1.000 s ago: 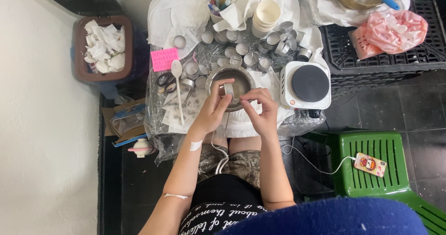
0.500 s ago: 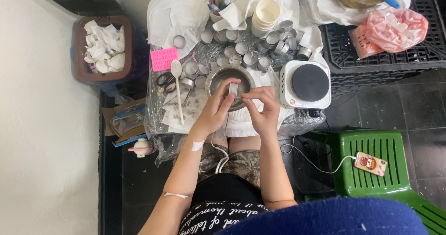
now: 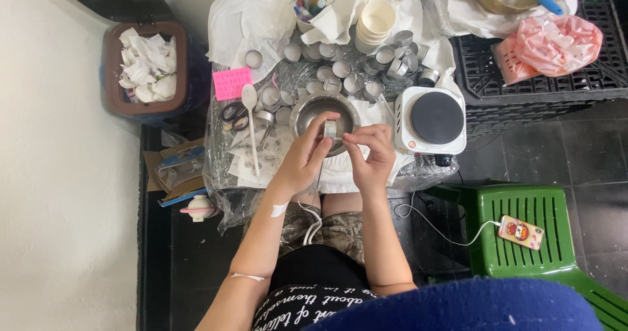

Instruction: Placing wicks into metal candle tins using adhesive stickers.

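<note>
Tin cup [image 3: 330,129] | pinched by left hand [image 3: 304,157] and right hand [image 3: 371,154] | over metal bowl [image 3: 307,107]

Small home craft workspace, looks like candle-making, set up on a low table [image 3: 222,167] wrapped in clear plastic. Many small round metal cups [image 3: 340,69] crowd the tabletop, plus a steel bowl [image 3: 307,112], a stack of paper cups [image 3: 376,25], a white spoon [image 3: 249,102] and a pink sticky note [image 3: 232,82]. White single-burner hot plate [image 3: 433,120] sits at the table's edge. Black plastic crate [image 3: 556,86] holds a pink bag [image 3: 553,43]. Waste bin [image 3: 147,69] full of crumpled tissue by the wall. Green plastic stool [image 3: 523,239] with a charging phone [image 3: 521,231], dark tiled floor [image 3: 562,148].
</note>
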